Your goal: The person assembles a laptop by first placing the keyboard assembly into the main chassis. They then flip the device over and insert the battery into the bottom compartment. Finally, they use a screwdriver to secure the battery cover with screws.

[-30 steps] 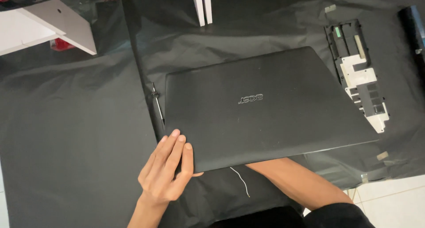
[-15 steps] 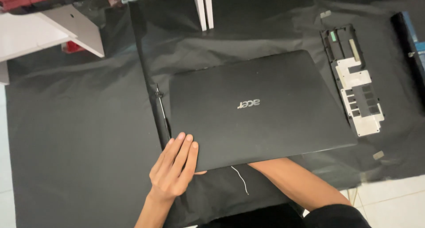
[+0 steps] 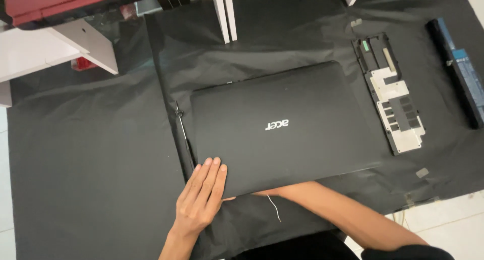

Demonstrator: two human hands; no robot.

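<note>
Fingers point(image 3: 212, 171) of my left hand point(image 3: 201, 199) lie flat, pressed together on the closed black plastic laptop's point(image 3: 282, 124) near-left corner, mid black cloth point(image 3: 91, 154). Since a second ago nothing shifted; my right hand stays hidden beneath, so I cannot tell its grip.

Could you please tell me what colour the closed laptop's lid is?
Matte black; the laptop shows in the head view.

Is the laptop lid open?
No, the black laptop lies shut, lid up, on the black cloth, with the left hand flat on its near corner.
</note>
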